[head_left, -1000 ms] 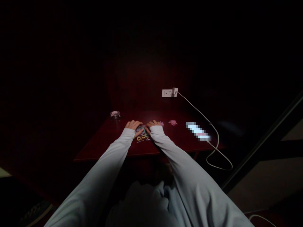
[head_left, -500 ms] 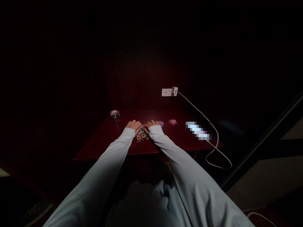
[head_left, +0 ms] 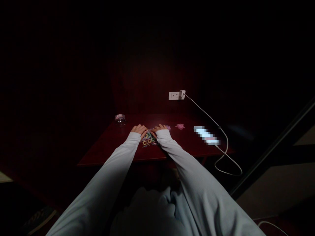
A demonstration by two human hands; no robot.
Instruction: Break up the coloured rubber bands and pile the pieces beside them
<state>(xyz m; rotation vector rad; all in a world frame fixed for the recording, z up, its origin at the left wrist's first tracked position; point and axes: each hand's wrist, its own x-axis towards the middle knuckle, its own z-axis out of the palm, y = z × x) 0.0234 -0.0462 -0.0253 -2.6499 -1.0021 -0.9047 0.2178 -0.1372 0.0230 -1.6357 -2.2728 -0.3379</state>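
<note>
As the head view shows, the mixed pile of loops lies between the left hand and the right hand, partly on their near side, without clear long axis; neither hand is evidently nearer. Both are curled, but whether they grip anything I cannot tell. The pile looks loose, yellow, green and purple.

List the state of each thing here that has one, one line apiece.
Left hand: at mixed pile, grip unclear
Right hand: at mixed pile, grip unclear
Mixed pile: loose
Pink pile: loose, separate
Charger: plugged in
Device: lit, cable attached
Clear container: open or closed unclear
</note>
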